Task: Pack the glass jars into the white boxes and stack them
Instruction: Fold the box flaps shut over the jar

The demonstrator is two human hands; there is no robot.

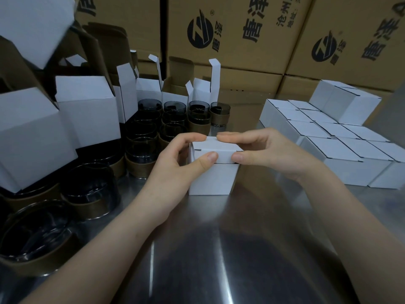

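White box [211, 179]: centre of the bench [219, 238], lid flap almost down.
Left hand [175, 159]: pinching the lid's left end.
Right hand [269, 150]: pinching the lid's right end.
Glass jars [173, 113]: brown-banded, clustered at left.
Packed boxes [341, 148]: closed, stacked at right.
Cartons [230, 29]: brown, printed, behind.

Head-worn wide view, facing forward and down, close over left hand [178, 157] and right hand [270, 150], tabletop [219, 249] edges apparently warped
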